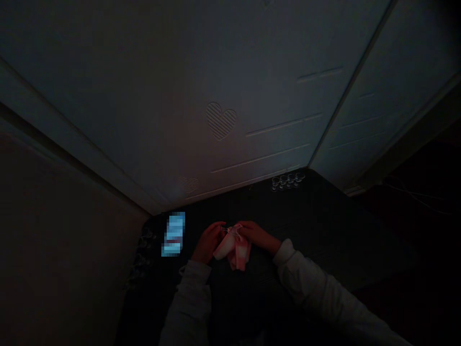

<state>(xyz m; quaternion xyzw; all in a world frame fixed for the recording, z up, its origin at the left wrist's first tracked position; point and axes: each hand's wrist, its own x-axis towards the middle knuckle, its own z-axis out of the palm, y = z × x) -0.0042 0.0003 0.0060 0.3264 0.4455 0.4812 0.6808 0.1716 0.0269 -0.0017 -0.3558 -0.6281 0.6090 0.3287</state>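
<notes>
Although the light is very weak, one can see a small pink and white cloth [242, 250] between the two hands of the person, over the dark table [317, 226]. The left hand [209, 242] is at the left side of the cloth, and its fingers are closed on the upper edge. The right hand [260, 235] is at the upper right of the cloth, also with its fingers closed on it. Between the fingers, at the top of the cloth, there is something thin and pale, like a string [233, 230], but it is too dark to tell its exact form. The lower part of the cloth hangs in loose folds; whether it touches the table, I cannot tell. Both arms wear light grey sleeves [309, 283].

To the left of the cloth, beyond the left hand, lies a bright blue screen [173, 235], blurred into squares. Farther left of the cloth are some dim ring-like objects [142, 262], near the table edge. Beyond the cloth and to its right, a row of shiny rings [287, 181] is near the foot of a pale panel [173, 96], which carries a striped heart [221, 121].
</notes>
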